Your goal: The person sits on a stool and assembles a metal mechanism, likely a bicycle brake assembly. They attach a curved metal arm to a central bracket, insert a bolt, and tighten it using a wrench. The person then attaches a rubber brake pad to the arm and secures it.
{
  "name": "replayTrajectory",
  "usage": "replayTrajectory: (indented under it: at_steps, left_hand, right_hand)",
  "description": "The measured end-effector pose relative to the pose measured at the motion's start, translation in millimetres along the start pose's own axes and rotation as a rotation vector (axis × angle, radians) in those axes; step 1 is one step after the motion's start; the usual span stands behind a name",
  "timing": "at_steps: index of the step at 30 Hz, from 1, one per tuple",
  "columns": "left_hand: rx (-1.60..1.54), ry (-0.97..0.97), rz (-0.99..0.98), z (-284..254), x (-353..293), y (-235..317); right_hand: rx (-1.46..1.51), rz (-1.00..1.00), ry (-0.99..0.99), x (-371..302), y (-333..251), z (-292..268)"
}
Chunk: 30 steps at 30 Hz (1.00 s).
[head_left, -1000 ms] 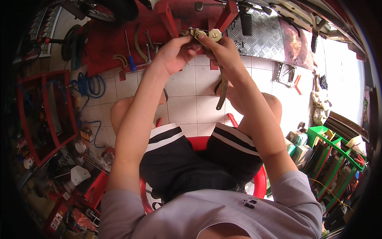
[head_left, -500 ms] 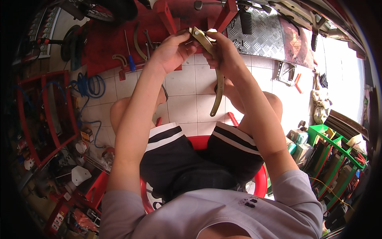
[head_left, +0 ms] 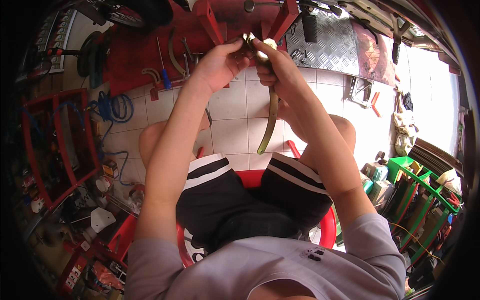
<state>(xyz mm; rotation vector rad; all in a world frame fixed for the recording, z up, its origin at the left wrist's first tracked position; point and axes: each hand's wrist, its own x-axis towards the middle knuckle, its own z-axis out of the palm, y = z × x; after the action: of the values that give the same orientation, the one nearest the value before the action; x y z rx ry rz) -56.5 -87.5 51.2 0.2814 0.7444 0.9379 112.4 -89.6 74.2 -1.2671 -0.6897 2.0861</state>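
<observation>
My right hand (head_left: 277,67) is closed round a brass-coloured curved metal tool (head_left: 273,117). The tool's long flat arm hangs below the fist toward the floor, with a small hole at its lower tip. Its upper end is between my hands and catches bright light. My left hand (head_left: 222,65) is closed at that upper end, thumb and fingertips against the metal; the other fingers are curled. Exactly what the fingertips pinch is small and partly hidden. Both hands are just in front of a low red bench (head_left: 135,55).
A blue-handled screwdriver (head_left: 165,80), a wrench (head_left: 186,47) and a curved metal strip (head_left: 174,57) lie on the bench. Red uprights (head_left: 209,22) rise beyond my hands. A coiled blue hose (head_left: 116,107) lies left on the tiles; a green rack (head_left: 402,165) stands right.
The tool has turned in my right hand: its upper end is now more edge-on, and its lower tip has swung slightly left and nearer. My right thumb has moved up against the upper end.
</observation>
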Motion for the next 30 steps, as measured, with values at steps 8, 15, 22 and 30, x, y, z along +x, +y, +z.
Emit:
replayTrajectory:
  at_steps: [8,15,22,30]
  left_hand:
    - [0.001,0.032,0.01,3.3,-4.2,-0.1]
    - [-0.035,-0.081,-0.005,-8.4,0.9,-0.7]
    - [-0.056,-0.042,0.015,-4.0,0.4,-1.8]
    - [-0.095,-0.023,0.018,-2.9,1.8,-3.3]
  right_hand:
    - [-0.046,-0.044,0.015,-2.5,-0.5,6.2]
    - [-0.094,-0.048,0.015,-3.6,-2.0,5.2]
    - [-0.094,-0.064,0.05,-4.6,-3.7,7.9]
    - [-0.095,-0.07,0.023,-4.9,-3.9,4.2]
